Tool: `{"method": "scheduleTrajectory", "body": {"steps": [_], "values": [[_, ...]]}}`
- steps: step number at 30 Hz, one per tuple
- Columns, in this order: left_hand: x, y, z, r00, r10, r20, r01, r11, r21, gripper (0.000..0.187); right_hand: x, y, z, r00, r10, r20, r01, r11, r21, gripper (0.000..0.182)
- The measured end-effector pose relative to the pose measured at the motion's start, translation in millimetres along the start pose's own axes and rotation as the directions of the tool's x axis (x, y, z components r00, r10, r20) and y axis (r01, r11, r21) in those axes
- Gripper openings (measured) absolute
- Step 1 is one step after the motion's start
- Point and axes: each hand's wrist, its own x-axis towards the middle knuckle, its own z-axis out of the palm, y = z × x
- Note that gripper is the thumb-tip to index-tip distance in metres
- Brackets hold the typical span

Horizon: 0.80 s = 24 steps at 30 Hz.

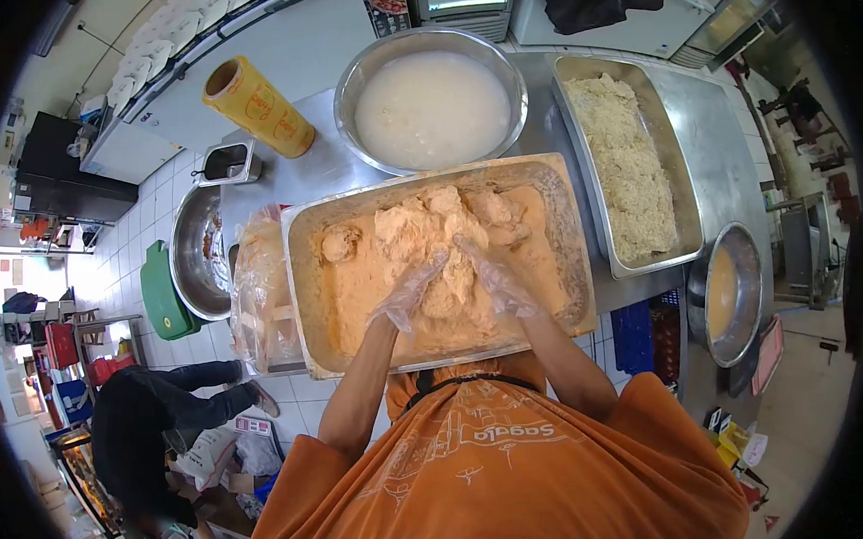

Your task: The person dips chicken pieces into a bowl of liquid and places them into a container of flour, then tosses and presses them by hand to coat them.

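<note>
A steel tray (308, 265) full of orange breading mix stands right in front of me, with several coated meat pieces (424, 222) piled in its middle. Both my hands wear clear plastic gloves. My left hand (407, 290) and my right hand (500, 279) cup one coated piece (457, 270) between them, fingers pressed into the coating. Another coated lump (340, 242) lies apart at the tray's left.
Behind the tray are a round bowl of white liquid (432, 108) and a long tray of pale crumbs (625, 162). A yellow roll (257, 107), a small steel tub (228, 161), a bowl (190, 252), a plastic bag (255, 292) lie left. A person in dark clothes (151, 407) crouches lower left.
</note>
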Motion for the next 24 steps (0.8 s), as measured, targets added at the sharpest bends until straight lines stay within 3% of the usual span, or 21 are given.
{"method": "scheduleTrajectory", "body": {"steps": [1,4,6,9,12,14,16,18,20,22,24], "values": [[-14.2,13.5,3.7,1.000,0.012,-0.025,-0.011,0.998,0.056,0.071,-10.1,-41.1,15.6,0.998,0.063,0.000,-0.063,0.998,-0.014,0.090],[-58.5,50.4,5.0,0.982,0.154,-0.106,-0.106,0.925,0.364,0.063,-33.5,-106.9,38.5,0.999,0.016,0.029,-0.005,0.934,-0.358,0.077],[-73.2,53.8,-18.8,0.955,0.249,-0.162,-0.077,0.735,0.674,0.059,-39.6,-131.0,37.4,0.999,-0.019,0.033,0.035,0.785,-0.619,0.073],[-83.4,62.5,-46.6,0.911,0.242,-0.334,-0.063,0.882,0.468,0.064,-43.5,-145.8,16.3,0.997,-0.019,-0.071,-0.054,0.479,-0.876,0.074],[-49.7,56.3,-68.6,0.662,0.231,-0.713,0.315,0.777,0.545,0.078,-16.0,-96.8,-24.2,0.929,-0.210,-0.306,-0.248,0.259,-0.933,0.075],[1.5,27.8,-91.8,0.536,0.298,-0.790,0.429,0.710,0.559,0.080,10.0,-56.0,-35.9,0.825,-0.382,-0.416,-0.337,0.258,-0.906,0.075],[39.2,6.4,-105.5,0.475,0.420,-0.773,0.489,0.604,0.629,0.082,34.5,-41.2,-32.2,0.786,-0.404,-0.468,-0.324,0.375,-0.868,0.075],[7.0,44.1,-69.1,0.537,0.456,-0.710,0.597,0.389,0.702,0.086,55.8,-38.8,-30.8,0.807,-0.311,-0.502,-0.305,0.508,-0.806,0.076],[-4.4,71.8,-60.2,0.597,0.447,-0.665,0.564,0.356,0.745,0.085,69.7,-46.8,-35.9,0.859,-0.152,-0.490,-0.298,0.630,-0.717,0.076],[-11.3,84.4,-60.3,0.661,0.398,-0.636,0.419,0.507,0.753,0.082,78.4,-45.7,-39.9,0.888,-0.103,-0.448,-0.289,0.631,-0.720,0.077],[11.8,56.0,-76.9,0.626,0.526,-0.576,0.386,0.432,0.815,0.083,89.2,-32.3,-44.0,0.911,-0.137,-0.389,-0.257,0.549,-0.795,0.078]]}}
